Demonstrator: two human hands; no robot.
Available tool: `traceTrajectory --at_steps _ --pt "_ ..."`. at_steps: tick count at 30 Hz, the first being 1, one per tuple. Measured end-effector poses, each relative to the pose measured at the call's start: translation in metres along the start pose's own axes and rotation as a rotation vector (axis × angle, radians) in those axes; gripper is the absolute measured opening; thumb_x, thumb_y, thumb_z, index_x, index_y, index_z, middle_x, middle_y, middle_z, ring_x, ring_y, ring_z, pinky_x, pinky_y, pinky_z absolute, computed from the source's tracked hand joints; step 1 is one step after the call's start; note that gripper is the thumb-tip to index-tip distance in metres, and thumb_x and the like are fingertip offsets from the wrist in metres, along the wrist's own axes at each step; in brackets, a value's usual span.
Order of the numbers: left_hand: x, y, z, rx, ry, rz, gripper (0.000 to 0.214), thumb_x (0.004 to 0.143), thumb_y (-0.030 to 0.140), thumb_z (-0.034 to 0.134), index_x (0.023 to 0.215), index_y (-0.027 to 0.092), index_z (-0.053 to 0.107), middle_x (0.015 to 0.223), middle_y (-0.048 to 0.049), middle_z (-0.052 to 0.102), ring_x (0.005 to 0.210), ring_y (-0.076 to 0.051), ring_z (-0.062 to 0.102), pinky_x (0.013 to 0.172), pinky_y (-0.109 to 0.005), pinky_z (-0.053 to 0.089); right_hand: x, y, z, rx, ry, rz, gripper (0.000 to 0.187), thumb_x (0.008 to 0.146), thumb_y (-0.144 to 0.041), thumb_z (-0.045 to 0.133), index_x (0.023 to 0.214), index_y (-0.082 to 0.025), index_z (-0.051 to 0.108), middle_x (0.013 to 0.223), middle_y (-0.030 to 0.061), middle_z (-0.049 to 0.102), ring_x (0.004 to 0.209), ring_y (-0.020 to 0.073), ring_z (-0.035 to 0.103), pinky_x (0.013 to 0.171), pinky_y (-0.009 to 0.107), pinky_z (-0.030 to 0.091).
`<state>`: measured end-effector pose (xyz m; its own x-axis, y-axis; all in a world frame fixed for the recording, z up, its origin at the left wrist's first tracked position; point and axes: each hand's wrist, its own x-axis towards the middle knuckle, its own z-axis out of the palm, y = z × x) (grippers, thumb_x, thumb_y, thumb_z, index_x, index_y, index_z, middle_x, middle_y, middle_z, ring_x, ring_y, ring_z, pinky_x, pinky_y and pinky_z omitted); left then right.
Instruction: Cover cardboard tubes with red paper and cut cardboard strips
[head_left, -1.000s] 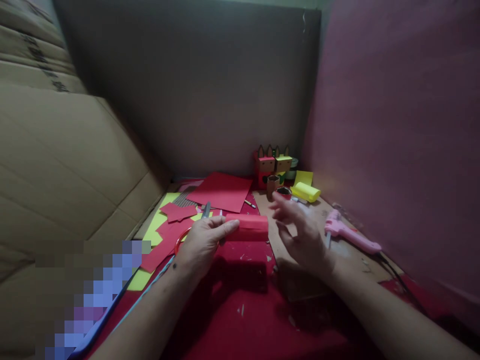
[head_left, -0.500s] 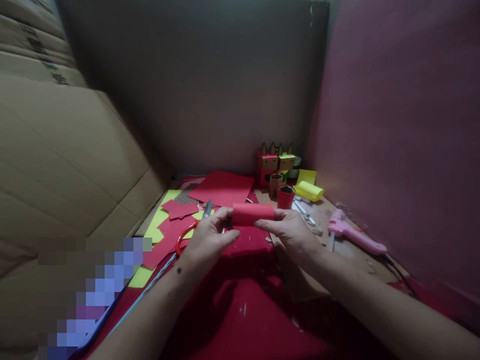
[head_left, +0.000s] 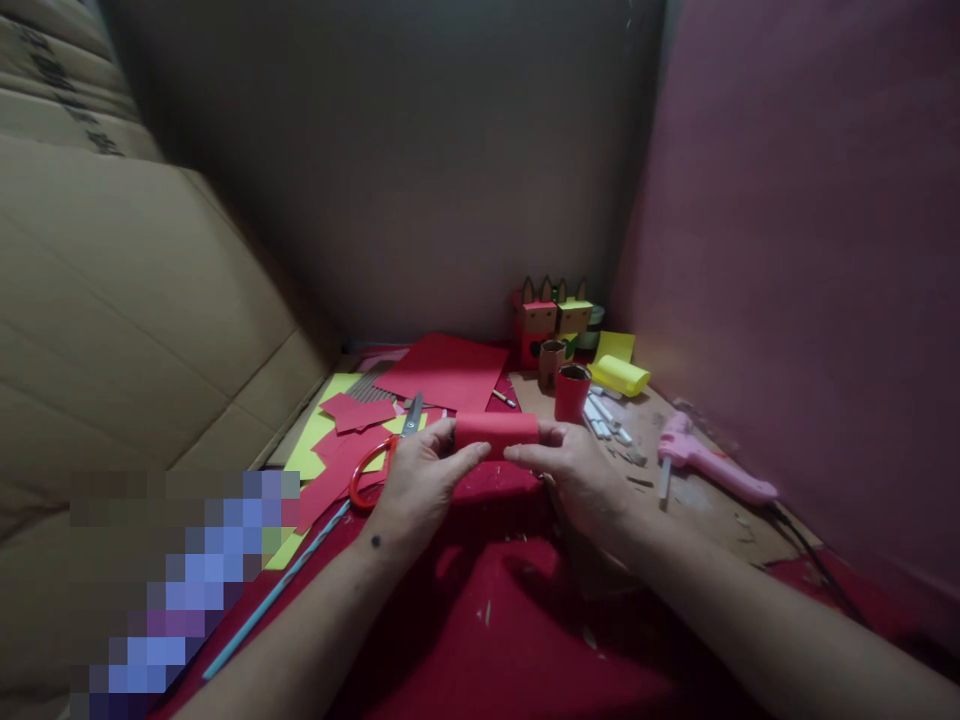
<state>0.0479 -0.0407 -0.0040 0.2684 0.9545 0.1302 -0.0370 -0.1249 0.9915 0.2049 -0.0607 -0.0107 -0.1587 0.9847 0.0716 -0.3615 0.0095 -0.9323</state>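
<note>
A red paper roll (head_left: 496,432) lies level between my hands above the red table surface. My left hand (head_left: 427,470) grips its left end, thumb on the near side and fingers behind. At the other end, my right hand (head_left: 581,470) holds it the same way, its thumb pressed on the lower edge. Whether a cardboard tube is inside the paper cannot be seen. Beside my left hand lie scissors (head_left: 367,475) with red handles. Just beyond my right hand stands a red paper-covered tube (head_left: 572,393), with a bare cardboard tube (head_left: 552,365) behind it.
Red paper sheets (head_left: 450,368) and cut scraps (head_left: 349,455) cover the left side. A pink glue gun (head_left: 712,465) rests at right on cardboard (head_left: 705,540), near white sticks (head_left: 606,415) and yellow rolled paper (head_left: 621,375). Small box animal figures (head_left: 540,322) stand at the back.
My left thumb has come down onto the red paper roll, where it was held away before. The roll has shifted slightly left and toward me.
</note>
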Motion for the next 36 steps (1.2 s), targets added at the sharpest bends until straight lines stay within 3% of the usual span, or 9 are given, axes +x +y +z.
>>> traceTrajectory --at_steps 6,8,13,18,22,24,27,30,36 --pt "0.005 -0.005 -0.006 -0.076 -0.057 0.051 0.032 0.066 0.010 0.065 0.097 0.018 0.062 0.086 -0.0014 0.068 0.080 -0.014 0.061 0.077 -0.026 0.045 0.008 0.008 -0.010 0.052 0.122 0.003 0.005 0.057 -0.013 0.063 0.060 -0.016 0.063 0.048 -0.0026 0.051 0.046 0.0101 0.041 0.048 0.026 0.033" --pt "0.006 -0.006 -0.007 -0.057 -0.044 0.082 0.033 0.066 0.008 0.064 0.097 0.019 0.061 0.089 -0.0008 0.067 0.083 -0.014 0.060 0.078 -0.026 0.045 0.008 0.008 -0.010 0.077 0.145 -0.019 0.006 0.057 -0.012 0.063 0.054 -0.016 0.059 0.046 -0.0037 0.047 0.044 0.0088 0.039 0.046 0.024 0.030" --pt "0.002 -0.001 -0.005 0.056 -0.017 0.105 0.027 0.070 0.015 0.063 0.096 0.019 0.060 0.089 -0.0006 0.061 0.075 -0.012 0.057 0.070 -0.025 0.045 0.004 0.005 -0.004 0.146 0.072 0.053 0.016 0.061 -0.022 0.073 0.076 -0.016 0.069 0.058 0.0008 0.063 0.050 0.0131 0.053 0.056 0.029 0.041" --pt "-0.001 0.006 -0.001 0.328 0.088 0.193 0.016 0.073 0.030 0.064 0.085 0.019 0.064 0.073 0.0027 0.050 0.065 -0.010 0.045 0.064 -0.024 0.038 0.002 0.008 -0.001 0.112 0.053 -0.059 0.029 0.063 -0.026 0.075 0.091 -0.018 0.071 0.077 0.0048 0.072 0.070 0.0199 0.065 0.073 0.035 0.047" --pt "0.000 0.004 -0.005 0.472 0.127 0.266 0.021 0.076 0.033 0.061 0.061 0.019 0.060 0.059 0.0042 0.040 0.062 -0.012 0.038 0.066 -0.027 0.033 0.002 0.010 -0.003 0.044 0.062 -0.133 0.029 0.064 -0.025 0.075 0.092 -0.018 0.070 0.086 0.0053 0.072 0.080 0.0207 0.065 0.081 0.037 0.047" --pt "0.000 0.004 -0.006 0.471 0.104 0.284 0.021 0.076 0.030 0.061 0.058 0.019 0.059 0.060 0.0032 0.043 0.064 -0.013 0.039 0.068 -0.027 0.033 0.002 0.010 -0.005 -0.013 0.068 -0.181 0.029 0.065 -0.024 0.074 0.093 -0.018 0.070 0.087 0.0051 0.072 0.082 0.0205 0.064 0.082 0.037 0.046" --pt "0.000 0.008 -0.004 0.393 0.049 0.251 0.009 0.073 0.027 0.062 0.071 0.020 0.068 0.072 -0.0001 0.053 0.073 -0.015 0.046 0.070 -0.026 0.035 0.002 0.010 -0.009 -0.097 0.071 -0.265 0.027 0.068 -0.021 0.071 0.095 -0.020 0.070 0.091 0.0039 0.071 0.087 0.0198 0.062 0.085 0.036 0.045" --pt "0.000 0.012 -0.002 0.306 0.023 0.193 0.015 0.068 0.025 0.068 0.082 0.020 0.071 0.081 -0.0018 0.057 0.078 -0.016 0.050 0.072 -0.026 0.037 0.003 0.010 -0.011 -0.165 0.070 -0.290 0.027 0.069 -0.020 0.069 0.095 -0.021 0.069 0.093 0.0033 0.070 0.087 0.0202 0.061 0.084 0.037 0.045" --pt "0.004 0.004 -0.006 0.230 0.108 0.141 0.012 0.067 0.030 0.070 0.072 0.018 0.071 0.072 0.0004 0.057 0.069 -0.013 0.049 0.066 -0.024 0.037 0.002 0.008 -0.013 -0.311 0.026 -0.281 0.035 0.065 -0.009 0.062 0.098 -0.021 0.069 0.095 0.0027 0.068 0.090 0.0200 0.059 0.083 0.036 0.044"
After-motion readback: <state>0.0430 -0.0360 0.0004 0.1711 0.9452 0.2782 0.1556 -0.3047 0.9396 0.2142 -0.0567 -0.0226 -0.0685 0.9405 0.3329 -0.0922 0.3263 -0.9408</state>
